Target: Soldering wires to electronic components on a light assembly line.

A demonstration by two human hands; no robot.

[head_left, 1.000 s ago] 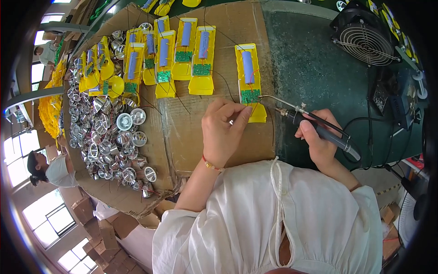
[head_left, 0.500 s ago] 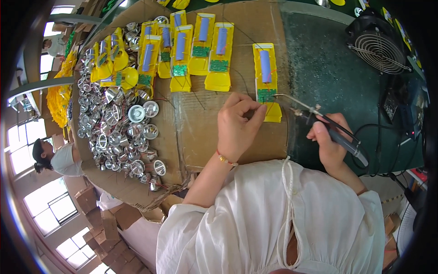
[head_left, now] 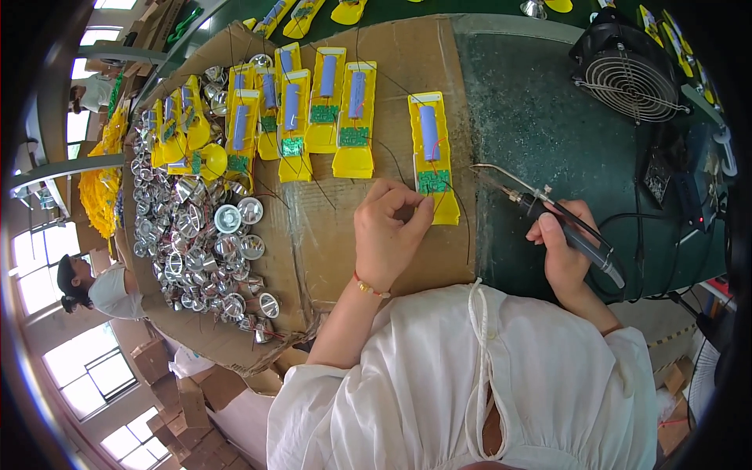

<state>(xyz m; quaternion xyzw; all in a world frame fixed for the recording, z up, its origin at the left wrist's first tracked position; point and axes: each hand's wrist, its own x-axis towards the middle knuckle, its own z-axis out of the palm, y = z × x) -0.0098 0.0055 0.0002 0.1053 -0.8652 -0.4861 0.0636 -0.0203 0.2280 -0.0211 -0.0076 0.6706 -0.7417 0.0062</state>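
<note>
One yellow casing (head_left: 429,165) lies near the cardboard edge (head_left: 462,117), soldering iron (head_left: 581,243) apart.

Loose white blouse (head_left: 392,399), gathered folds, white drawstring (head_left: 479,345) down front; red bracelet (head_left: 366,287), gold beads, left wrist.

Left forearm (head_left: 341,327) slanting inward over the tabletop's (head_left: 540,117) near edge, left hand (head_left: 385,235) with thumb and forefinger tips pinched together, right forearm (head_left: 594,309) angled inward too, right hand (head_left: 567,249) closed in a pen-like grip, hands well apart
</note>
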